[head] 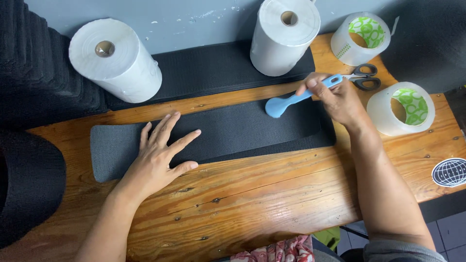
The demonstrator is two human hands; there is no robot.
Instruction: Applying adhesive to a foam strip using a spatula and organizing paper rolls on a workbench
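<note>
Bench point(272, 194): wooden; edge close at 6 o'clock.
Black strip point(213, 138): lies flat mid-bench; could creep or buckle if pressure lapses.
Left hand point(160, 157): fingers splayed flat, pinning the strip's 9 o'clock end.
Right hand point(340, 99): clenched around the blue scraper point(291, 101), at 2 o'clock; may nudge the scissors point(364, 76).

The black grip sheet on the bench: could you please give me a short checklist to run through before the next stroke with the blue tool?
1. Left hand flat on the black sheet, pinning it: ok.
2. Right hand gripping the blue tool by its handle: ok.
3. Tool's rounded end resting on the sheet: ok.
4. Sheet lying flat on the wooden bench: ok.
5. Scissors clear of the sheet: ok.
6. Bubbles under the sheet: cannot tell.
</note>
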